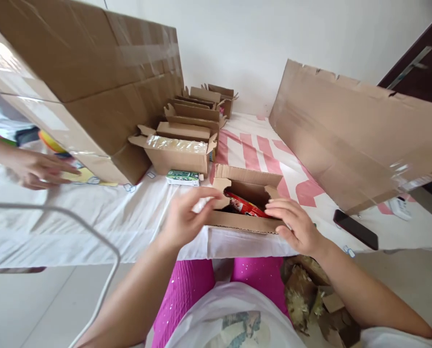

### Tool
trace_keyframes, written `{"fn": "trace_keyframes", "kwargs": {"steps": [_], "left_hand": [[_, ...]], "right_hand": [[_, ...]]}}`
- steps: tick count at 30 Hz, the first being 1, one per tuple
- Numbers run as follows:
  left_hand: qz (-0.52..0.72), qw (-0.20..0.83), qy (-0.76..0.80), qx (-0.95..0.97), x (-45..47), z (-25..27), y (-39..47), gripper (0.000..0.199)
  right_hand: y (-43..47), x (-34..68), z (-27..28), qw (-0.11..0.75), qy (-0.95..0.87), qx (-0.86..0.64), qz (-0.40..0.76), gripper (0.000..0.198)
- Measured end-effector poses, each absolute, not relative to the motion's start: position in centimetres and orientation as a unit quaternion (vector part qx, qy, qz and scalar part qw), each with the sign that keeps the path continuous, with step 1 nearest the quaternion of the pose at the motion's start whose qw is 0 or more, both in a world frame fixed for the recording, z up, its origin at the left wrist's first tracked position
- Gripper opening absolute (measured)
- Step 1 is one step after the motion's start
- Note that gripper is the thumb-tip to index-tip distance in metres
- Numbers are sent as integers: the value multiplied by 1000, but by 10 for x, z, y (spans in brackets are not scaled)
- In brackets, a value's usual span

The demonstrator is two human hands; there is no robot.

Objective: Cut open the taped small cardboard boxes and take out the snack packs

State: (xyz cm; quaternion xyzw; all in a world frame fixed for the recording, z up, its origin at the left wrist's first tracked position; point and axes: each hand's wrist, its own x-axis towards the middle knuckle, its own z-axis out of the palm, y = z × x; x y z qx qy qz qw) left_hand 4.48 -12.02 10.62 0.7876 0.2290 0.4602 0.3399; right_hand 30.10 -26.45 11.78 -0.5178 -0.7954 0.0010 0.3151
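An open carton (248, 223) is sitting at the near edge of the worktop (129, 222), a red packet (245, 207) lying inside. The left hand (187, 212) is overlapping the left flap (221, 187); whether its grip is pinching, I cannot tell. The right hand (299, 224) is hovering by the right flap (273, 192), grip loosely spread.

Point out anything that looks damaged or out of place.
The large cardboard piece on the right has a ragged, notched top edge, as if torn. Beside the person's right leg, crumpled packaging lies untidily heaped, looking discarded.
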Motion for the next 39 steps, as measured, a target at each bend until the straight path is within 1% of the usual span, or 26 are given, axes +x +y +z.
{"fn": "trace_keyframes", "kwargs": {"steps": [2, 4, 6, 8, 9, 10, 11, 13, 14, 15, 16, 18, 20, 21, 24, 26, 28, 31, 33, 35, 37, 39], "left_hand": [[305, 327, 151, 882, 59, 123, -122, 16], [226, 281, 147, 921, 68, 129, -128, 16], [229, 200, 188, 934, 68, 126, -134, 13], [255, 110, 243, 929, 60, 119, -136, 12], [264, 73, 273, 922, 55, 114, -136, 16], [270, 48, 302, 913, 50, 108, -134, 23], [269, 39, 327, 905, 45, 102, -131, 34], [252, 68, 346, 901, 38, 90, -123, 56], [241, 97, 342, 903, 37, 84, -119, 63], [231, 126, 334, 905, 36, 79, -115, 65], [223, 149, 327, 906, 36, 73, -113, 62], [222, 172, 323, 904, 36, 65, -112, 44], [240, 175, 330, 896, 34, 57, -116, 27], [254, 175, 330, 892, 33, 53, -120, 22], [301, 164, 322, 882, 26, 39, -139, 17], [327, 132, 327, 877, 22, 29, -153, 16], [342, 94, 336, 873, 20, 21, -167, 14], [352, 64, 334, 872, 22, 14, -178, 13], [357, 55, 329, 873, 24, 13, -180, 13], [359, 46, 328, 873, 26, 13, -180, 13], [356, 41, 329, 873, 28, 13, -180, 14], [354, 41, 331, 874, 29, 14, -180, 14]], "right_hand": [[-250, 288, 130, 242, -835, -493, 24, 38], [-242, 282, 137, 177, -843, -508, 21, 35], [-241, 285, 139, 141, -826, -545, -20, 31], [-246, 295, 136, 134, -794, -587, -85, 30], [-250, 303, 133, 134, -776, -606, -114, 32], [-252, 311, 129, 133, -758, -624, -132, 37], [-254, 319, 125, 128, -746, -639, -135, 47], [-255, 332, 113, 116, -739, -656, -101, 77], [-254, 337, 106, 111, -739, -661, -72, 92], [-252, 340, 99, 110, -737, -666, -38, 104], [-249, 341, 91, 112, -733, -671, -6, 114], [-245, 339, 77, 133, -719, -680, 47, 122], [-246, 334, 64, 170, -708, -682, 73, 121], [-248, 331, 59, 187, -706, -679, 74, 118], [-263, 325, 52, 213, -721, -659, 24, 111], [-274, 320, 54, 222, -736, -639, -30, 103], [-280, 312, 62, 246, -739, -622, -82, 84], [-278, 297, 75, 297, -708, -622, -150, 45], [-271, 288, 82, 307, -683, -634, -194, 33], [-266, 280, 86, 296, -665, -647, -226, 31], [-265, 273, 88, 295, -648, -657, -248, 34], [-269, 268, 90, 327, -632, -642, -285, 39]]}}
